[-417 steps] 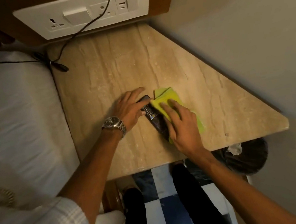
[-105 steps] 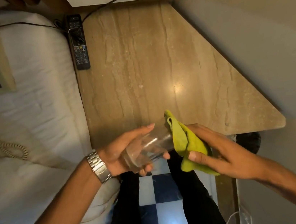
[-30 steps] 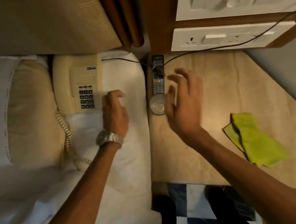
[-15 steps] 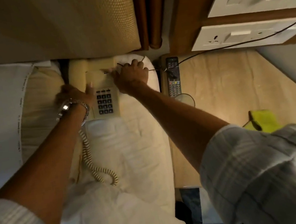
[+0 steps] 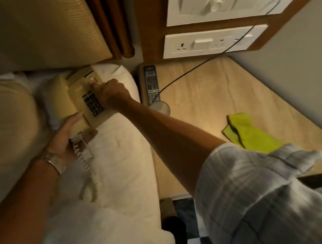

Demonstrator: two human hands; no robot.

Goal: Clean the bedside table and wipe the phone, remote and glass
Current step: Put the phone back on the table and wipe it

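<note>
A cream desk phone [image 5: 80, 97] with a dark keypad is tilted above the white bed. My left hand [image 5: 69, 134] grips its near end from below, by the coiled cord [image 5: 87, 166]. My right hand [image 5: 112, 93] is closed on its right edge. On the beige bedside table [image 5: 204, 103] the black remote [image 5: 151, 84] lies along the left edge. The clear glass [image 5: 160, 108] stands just in front of it. A yellow-green cloth [image 5: 249, 132] lies crumpled on the table's right part, held by neither hand.
A white pillow and duvet [image 5: 111, 189] cover the bed at left. Two white switch and socket panels [image 5: 213, 41] sit on the wooden wall board, with a black cable [image 5: 200, 66] running down over the table. A grey wall bounds the table's right side.
Both hands have closed on the phone and lifted and tilted it off the bed, turning it toward the table. The glass, remote and cloth have not moved.
</note>
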